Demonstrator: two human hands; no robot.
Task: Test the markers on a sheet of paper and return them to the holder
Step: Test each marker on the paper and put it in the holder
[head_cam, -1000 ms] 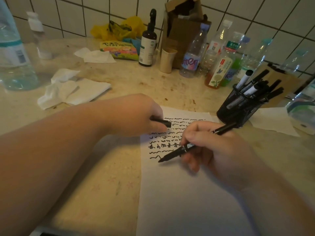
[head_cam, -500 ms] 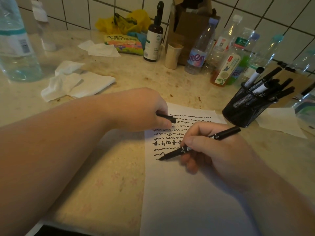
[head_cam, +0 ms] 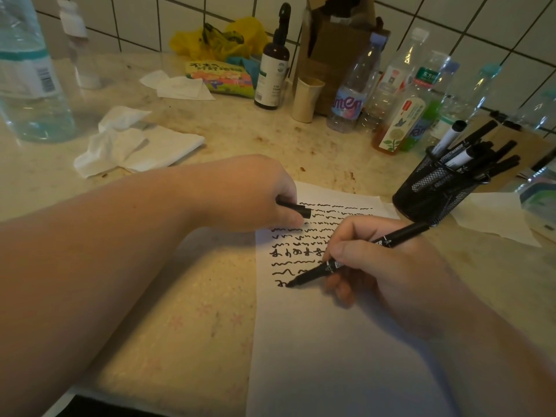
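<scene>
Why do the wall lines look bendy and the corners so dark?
In the head view, the wide lens tilts and curves the wall tiles; the light fades toward the corners, so the marker holder side looks dim, while the paper stays brighter and fairly sharp.

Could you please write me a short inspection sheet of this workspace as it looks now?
Surface: beige stone counter, stained.
Job's things: sheet of paper with black squiggle rows; black marker tip on paper; mesh holder full of markers.
Clutter: crumpled tissues, plastic bottles, dark dropper bottle, snack packet, cardboard box.
Grippers: right hand writes with the marker; left hand holds the cap.
Cables: nothing seen.
Surroundings: white tiled wall.
</scene>
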